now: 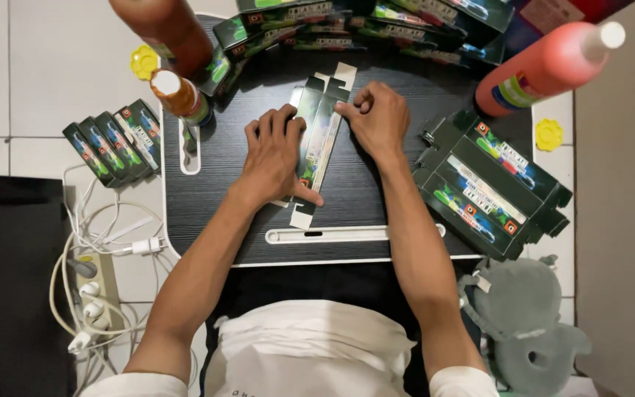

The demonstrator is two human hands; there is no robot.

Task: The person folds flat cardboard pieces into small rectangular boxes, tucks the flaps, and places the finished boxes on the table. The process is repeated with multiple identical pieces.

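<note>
Far left on the floor: power strip (93, 290) with white cables, then a row of folded dark boxes (115, 143) off the worktop (207, 220) edge. Small orange bottle (180, 95) near the worktop's left edge. Left hand (277, 158) flat, fingers spread, pressing down a flat carton (317, 140) at worktop centre. Right hand (378, 117) half-curled, fingertips pinching the carton's upper edge. Right: stack of flat cartons (490, 184) overhanging the edge, big orange bottle (545, 66) above. Bare worktop in front of the hands.
</note>
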